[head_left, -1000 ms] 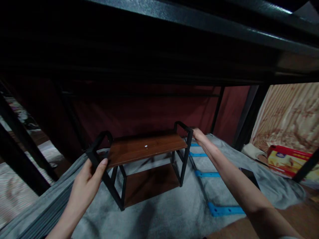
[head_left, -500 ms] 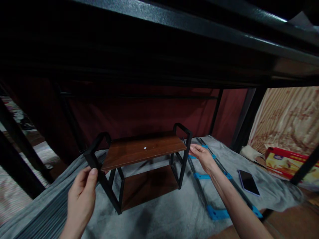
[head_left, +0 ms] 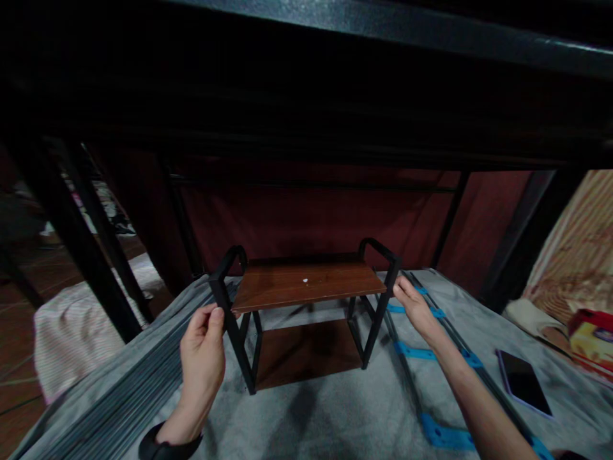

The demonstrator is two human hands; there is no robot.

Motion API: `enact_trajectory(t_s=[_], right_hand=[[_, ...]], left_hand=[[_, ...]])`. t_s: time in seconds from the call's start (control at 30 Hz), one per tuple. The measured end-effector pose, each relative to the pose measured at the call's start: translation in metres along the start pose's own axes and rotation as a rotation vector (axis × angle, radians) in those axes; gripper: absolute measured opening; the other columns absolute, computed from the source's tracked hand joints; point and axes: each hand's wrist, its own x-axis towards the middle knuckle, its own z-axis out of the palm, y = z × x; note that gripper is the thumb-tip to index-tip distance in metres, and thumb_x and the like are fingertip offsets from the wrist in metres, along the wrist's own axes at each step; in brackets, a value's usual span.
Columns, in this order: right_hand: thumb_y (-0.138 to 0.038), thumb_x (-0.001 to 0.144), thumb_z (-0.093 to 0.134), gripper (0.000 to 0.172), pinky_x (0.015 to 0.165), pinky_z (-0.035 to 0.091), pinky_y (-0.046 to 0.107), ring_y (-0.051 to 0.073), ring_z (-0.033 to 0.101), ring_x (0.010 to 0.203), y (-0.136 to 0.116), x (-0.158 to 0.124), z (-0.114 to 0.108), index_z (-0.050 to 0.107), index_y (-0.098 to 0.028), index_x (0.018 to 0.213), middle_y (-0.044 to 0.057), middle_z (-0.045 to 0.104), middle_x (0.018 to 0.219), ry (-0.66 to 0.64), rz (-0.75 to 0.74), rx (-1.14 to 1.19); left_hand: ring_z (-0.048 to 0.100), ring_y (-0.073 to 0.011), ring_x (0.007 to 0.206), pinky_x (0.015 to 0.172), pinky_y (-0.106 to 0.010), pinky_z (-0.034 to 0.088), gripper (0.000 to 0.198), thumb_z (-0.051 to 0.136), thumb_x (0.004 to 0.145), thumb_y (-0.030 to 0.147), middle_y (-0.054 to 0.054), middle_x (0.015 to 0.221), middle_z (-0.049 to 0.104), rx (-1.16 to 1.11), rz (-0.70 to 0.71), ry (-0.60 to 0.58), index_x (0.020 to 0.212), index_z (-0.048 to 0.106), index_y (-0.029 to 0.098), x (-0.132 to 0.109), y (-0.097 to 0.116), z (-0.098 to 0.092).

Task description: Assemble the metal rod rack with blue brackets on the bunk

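1. take as the deciding relation the span from grip to grip: has the two-tier shelf (head_left: pixel 282 281) set between left hand (head_left: pixel 204 351) and right hand (head_left: pixel 414 308), upright on the grey cloth (head_left: pixel 368 412), with long axis running across from one hand to the other.
2. at the left, has thumb and fingertips drawn close together at the left front upright (head_left: pixel 239 348), about level with the upper board's front corner; cannot tell whether pinching the metal or merely touching.
3. at the right, has fingers bunched at the outer side of the right front upright (head_left: pixel 379 322); cannot tell whether gripping or just beside it.
4. lies inward from both grips: rightward of the left hand, leftward of the right. looks about equally near to each, judging by the two ends.
5. rises above both grips in arched handles (head_left: pixel 382 250); reaches below them to the lower board (head_left: pixel 311 354).
6. outward from the right grip, see the blue-jointed frame (head_left: pixel 414 351) flat on the cloth, partly behind the forearm, then the phone (head_left: pixel 524 383) farther out. outward from the left grip, see a dark ribbed bundle (head_left: pixel 129 390).
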Motion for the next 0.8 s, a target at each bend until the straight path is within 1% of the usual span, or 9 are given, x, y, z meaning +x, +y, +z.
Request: enact_trajectory(t_s=[0.13,0.23,0.3,0.4,0.5,0.57,0.63,0.7,0.8], right_hand=[[-0.05,0.089,0.05,0.029,0.071,0.039,0.029,0.018,0.046,0.076,-0.006,0.006,-0.004,0.054,-0.023,0.079,0.0,0.049,0.076,-0.084,0.048,0.092],[-0.05,0.089,0.052,0.031,0.065,0.039,0.028,0.017,0.045,0.069,-0.008,0.009,-0.005,0.054,-0.023,0.074,-0.001,0.048,0.071,-0.121,0.082,0.142],[-0.051,0.088,0.052,0.032,0.064,0.04,0.029,0.016,0.046,0.067,-0.006,0.009,-0.006,0.053,-0.023,0.073,-0.001,0.048,0.07,-0.129,0.092,0.163],[-0.054,0.089,0.05,0.034,0.066,0.043,0.031,0.018,0.05,0.068,0.002,0.007,-0.009,0.055,-0.024,0.074,0.0,0.053,0.07,-0.116,0.097,0.122],[-0.059,0.088,0.048,0.037,0.074,0.048,0.036,0.021,0.056,0.075,0.004,0.005,-0.013,0.062,-0.026,0.079,0.004,0.062,0.077,-0.021,0.151,0.052],[-0.064,0.087,0.047,0.041,0.079,0.05,0.039,0.024,0.061,0.08,-0.003,0.007,-0.016,0.066,-0.027,0.084,0.006,0.067,0.083,0.081,0.22,0.105],[-0.067,0.084,0.049,0.045,0.081,0.052,0.041,0.026,0.065,0.084,-0.015,0.014,-0.02,0.068,-0.027,0.087,0.007,0.071,0.088,0.146,0.269,0.219],[-0.069,0.082,0.052,0.047,0.081,0.053,0.041,0.027,0.067,0.089,-0.031,0.024,-0.023,0.069,-0.026,0.09,0.007,0.073,0.093,0.152,0.27,0.309],[-0.07,0.08,0.054,0.051,0.082,0.053,0.038,0.027,0.067,0.097,-0.051,0.038,-0.023,0.069,-0.022,0.093,0.009,0.073,0.098,0.127,0.255,0.348]], left_hand=[[0.052,-0.0138,0.072,0.07,-0.025,0.041,0.029,0.06,0.084,0.048,0.002,0.078,0.059,0.054,0.011,0.035,0.089,0.063,0.02,0.0,0.004,0.0],[0.052,-0.014,0.074,0.071,-0.025,0.04,0.028,0.059,0.085,0.047,0.002,0.078,0.058,0.081,0.041,0.024,0.09,0.063,0.02,0.0,0.004,-0.001],[0.052,-0.0139,0.074,0.071,-0.024,0.04,0.028,0.06,0.085,0.048,0.002,0.078,0.058,0.046,0.035,0.002,0.09,0.063,0.02,-0.002,0.003,-0.002],[0.055,-0.0143,0.075,0.072,-0.025,0.044,0.033,0.061,0.083,0.052,0.001,0.08,0.061,-0.055,-0.024,-0.037,0.092,0.064,0.02,-0.005,0.001,0.0],[0.06,-0.0158,0.081,0.078,-0.027,0.048,0.041,0.059,0.083,0.056,-0.002,0.089,0.066,-0.151,-0.088,-0.059,0.1,0.065,0.019,-0.005,0.004,0.0],[0.062,-0.0173,0.089,0.086,-0.03,0.049,0.043,0.055,0.086,0.056,-0.004,0.099,0.068,-0.191,-0.11,-0.077,0.106,0.065,0.02,0.0,0.01,-0.001],[0.063,-0.0189,0.096,0.093,-0.033,0.048,0.044,0.051,0.088,0.056,-0.005,0.107,0.068,-0.207,-0.102,-0.091,0.109,0.066,0.02,0.009,0.02,-0.002],[0.062,-0.0204,0.101,0.096,-0.035,0.047,0.046,0.049,0.089,0.056,-0.006,0.111,0.067,-0.216,-0.084,-0.113,0.112,0.066,0.02,0.02,0.031,-0.003],[0.061,-0.0213,0.106,0.097,-0.035,0.047,0.049,0.055,0.086,0.055,-0.006,0.114,0.066,-0.188,-0.061,-0.156,0.121,0.062,0.021,0.034,0.045,-0.002]])
